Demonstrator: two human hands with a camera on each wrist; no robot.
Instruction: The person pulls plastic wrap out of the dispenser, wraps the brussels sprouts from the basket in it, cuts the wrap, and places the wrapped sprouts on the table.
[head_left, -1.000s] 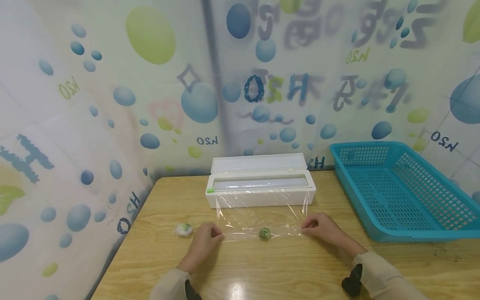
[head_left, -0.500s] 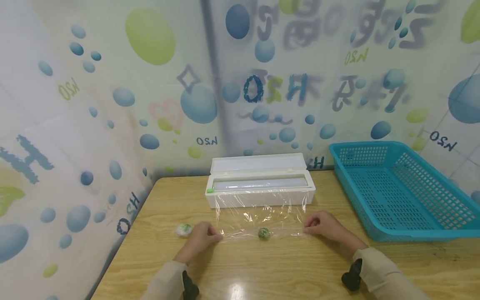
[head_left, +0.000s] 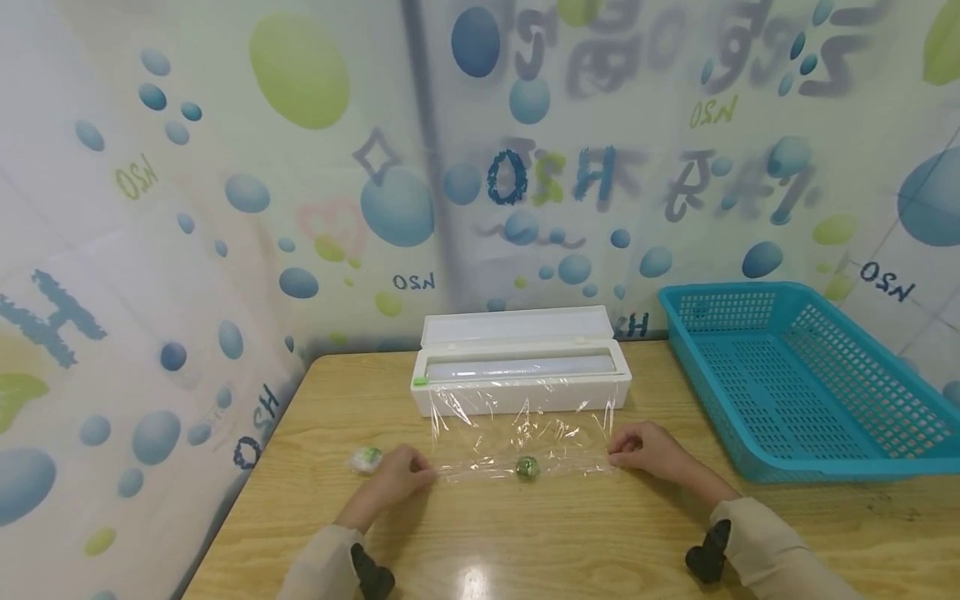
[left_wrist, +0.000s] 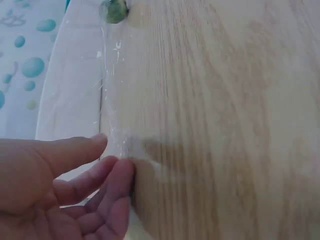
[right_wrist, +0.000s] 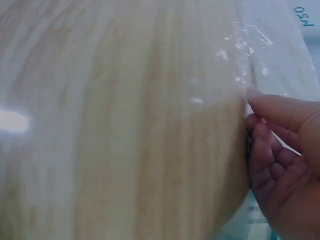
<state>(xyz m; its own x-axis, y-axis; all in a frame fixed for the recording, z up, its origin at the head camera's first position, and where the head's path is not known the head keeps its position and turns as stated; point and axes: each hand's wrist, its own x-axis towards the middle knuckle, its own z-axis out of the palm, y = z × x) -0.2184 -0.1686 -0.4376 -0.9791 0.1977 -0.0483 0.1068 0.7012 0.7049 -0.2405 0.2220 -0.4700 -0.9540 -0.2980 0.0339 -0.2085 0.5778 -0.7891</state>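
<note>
As I see it remotely, a round green item (head_left: 527,467) sits midway along the near edge of a clear plastic film (head_left: 517,437), at the table (head_left: 525,542). Right hand (head_left: 651,452): thumb and fingers pinch film's right corner. Left hand (head_left: 393,483): fingers bent at left corner, thumb showing a gap; can't tell if it grips. Film runs from lid-up long white box (head_left: 517,327) behind. White-and-green bundle (head_left: 365,460) just beside left hand. Turquoise perforated plastic basket (head_left: 840,471) on my right.
</note>
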